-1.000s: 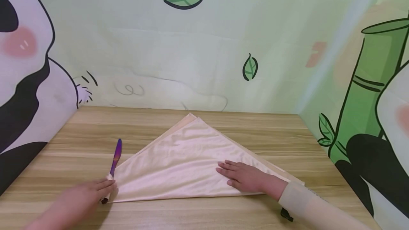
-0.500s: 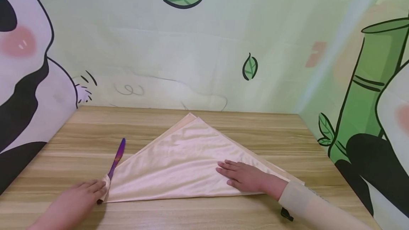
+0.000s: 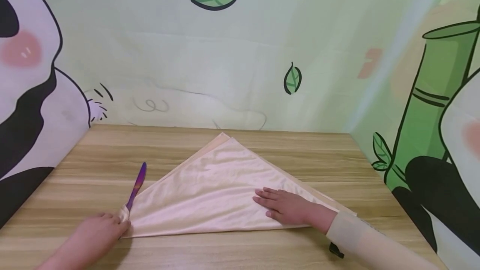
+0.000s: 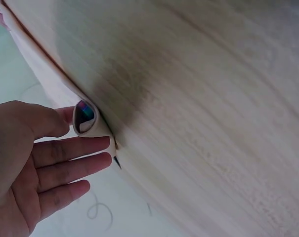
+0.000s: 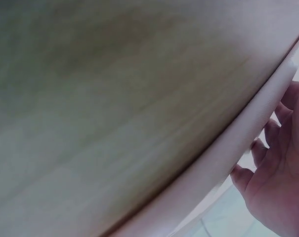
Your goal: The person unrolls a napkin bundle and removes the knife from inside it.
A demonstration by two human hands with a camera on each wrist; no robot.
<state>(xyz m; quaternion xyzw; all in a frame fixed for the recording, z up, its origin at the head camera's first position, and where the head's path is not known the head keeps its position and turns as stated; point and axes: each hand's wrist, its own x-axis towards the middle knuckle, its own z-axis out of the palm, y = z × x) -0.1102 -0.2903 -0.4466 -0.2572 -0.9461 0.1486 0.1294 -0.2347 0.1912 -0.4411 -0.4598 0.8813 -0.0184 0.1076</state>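
Observation:
A pale pink cloth napkin [image 3: 195, 195] lies folded into a triangle on the wooden table, its point toward the wall. At its left corner the cloth is rolled around a purple iridescent table knife [image 3: 138, 182], whose blade sticks out toward the back. My left hand [image 3: 91, 234] holds the near end of that roll between thumb and index finger, the other fingers extended. In the left wrist view the open end of the roll [image 4: 83, 118] shows a shiny coloured handle inside. My right hand [image 3: 286, 207] rests flat on the right part of the napkin, fingers spread.
The wooden table [image 3: 240, 255] ends at a wall sheet [image 3: 232, 74] printed with pandas, bamboo and leaves, standing close behind and at both sides. A small black object [image 3: 336, 250] shows below my right forearm.
My left hand rolled the corner slightly leftward, and the knife's tip swung a little right. Then the fingers shifted on the roll's near end, covering it. My right hand has stayed put.

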